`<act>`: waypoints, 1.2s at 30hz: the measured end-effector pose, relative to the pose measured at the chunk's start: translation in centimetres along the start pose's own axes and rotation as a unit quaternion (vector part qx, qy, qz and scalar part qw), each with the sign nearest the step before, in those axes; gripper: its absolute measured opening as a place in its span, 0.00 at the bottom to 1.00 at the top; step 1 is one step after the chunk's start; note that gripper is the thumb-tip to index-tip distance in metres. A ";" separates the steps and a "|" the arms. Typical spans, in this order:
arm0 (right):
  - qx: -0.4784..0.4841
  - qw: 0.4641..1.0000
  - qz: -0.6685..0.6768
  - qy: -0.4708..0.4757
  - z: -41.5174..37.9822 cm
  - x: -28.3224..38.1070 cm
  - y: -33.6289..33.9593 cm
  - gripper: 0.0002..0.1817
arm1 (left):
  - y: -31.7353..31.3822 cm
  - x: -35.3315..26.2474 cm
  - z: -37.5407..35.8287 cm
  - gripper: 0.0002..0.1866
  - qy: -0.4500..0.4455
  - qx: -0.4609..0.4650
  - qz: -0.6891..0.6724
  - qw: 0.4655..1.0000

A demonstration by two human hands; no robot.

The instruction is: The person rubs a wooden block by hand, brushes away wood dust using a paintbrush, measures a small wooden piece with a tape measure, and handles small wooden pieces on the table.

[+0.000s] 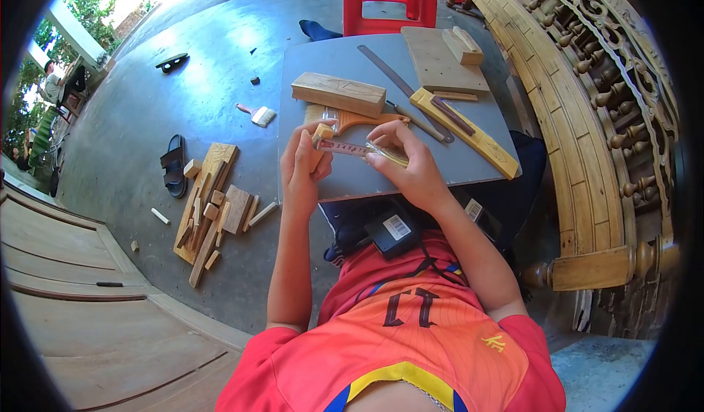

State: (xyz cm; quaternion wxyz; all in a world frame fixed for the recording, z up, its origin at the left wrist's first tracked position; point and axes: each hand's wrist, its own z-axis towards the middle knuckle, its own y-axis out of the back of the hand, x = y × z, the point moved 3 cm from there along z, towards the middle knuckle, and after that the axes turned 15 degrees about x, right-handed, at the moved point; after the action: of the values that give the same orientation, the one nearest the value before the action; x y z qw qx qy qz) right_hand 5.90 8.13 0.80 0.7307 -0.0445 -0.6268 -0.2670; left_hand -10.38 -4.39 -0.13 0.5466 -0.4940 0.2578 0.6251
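My left hand is closed round a small wooden block, held above the near left part of the grey board. A tape measure stretches from the block to my right hand, its numbered blade pulled out and its end at the block. My right fingers grip the tape's case, mostly hidden by them. Just beyond the hands lie a wide brush with an orange handle and a larger wooden block. A chisel-like tool with a wooden handle rests to the right.
On the grey board lie a steel ruler, a long yellow wooden piece and a flat wooden board. Wood offcuts, a sandal and a paintbrush are on the floor. A carved wooden bench stands right.
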 end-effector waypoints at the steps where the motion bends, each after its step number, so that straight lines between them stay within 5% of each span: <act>1: 0.000 1.000 0.000 0.000 0.0 0.0 0.0 0.20 | 0.0 0.1 0.0 0.24 0.001 -0.001 -0.005 1.000; 22: -0.008 1.000 -0.013 0.008 -0.1 -0.3 0.0 0.30 | -0.1 -0.1 0.0 0.23 0.026 -0.005 -0.043 0.999; 36: 0.026 0.999 0.042 0.015 -0.4 -0.4 0.0 0.32 | -1.2 -0.3 0.6 0.19 0.098 0.086 0.091 0.987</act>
State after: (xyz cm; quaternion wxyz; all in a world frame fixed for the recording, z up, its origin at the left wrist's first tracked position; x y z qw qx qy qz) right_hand 6.20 8.14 0.35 0.7513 -0.0478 -0.6201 -0.2208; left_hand -9.47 -3.66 0.65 0.4998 -0.4786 0.4066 0.5965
